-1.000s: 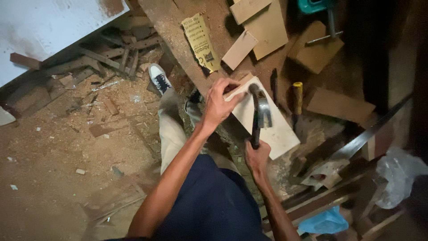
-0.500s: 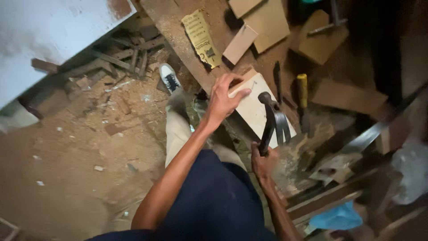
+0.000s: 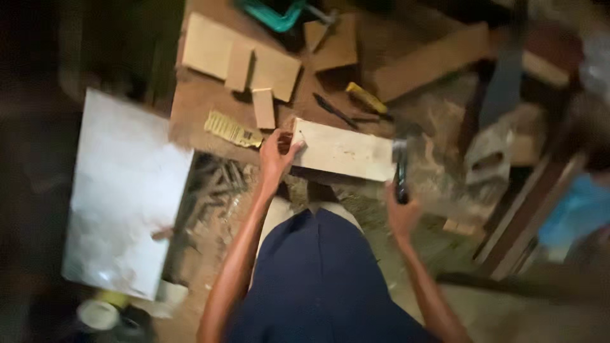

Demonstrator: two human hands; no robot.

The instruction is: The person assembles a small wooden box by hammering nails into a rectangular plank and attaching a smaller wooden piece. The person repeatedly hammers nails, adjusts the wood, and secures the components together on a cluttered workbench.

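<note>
Hammer (image 3: 400, 174) now lowered beside board (image 3: 346, 152), between both hands.

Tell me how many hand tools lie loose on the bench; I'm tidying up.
2 clearly: a yellow-handled tool and a dark thin tool, both beyond the pale board. Blur may hide others. The hammer is in the right hand.

A woodworking shop: offcuts (image 3: 267, 67), hammer (image 3: 400, 171), sawdust-strewn bench (image 3: 197, 108).
</note>
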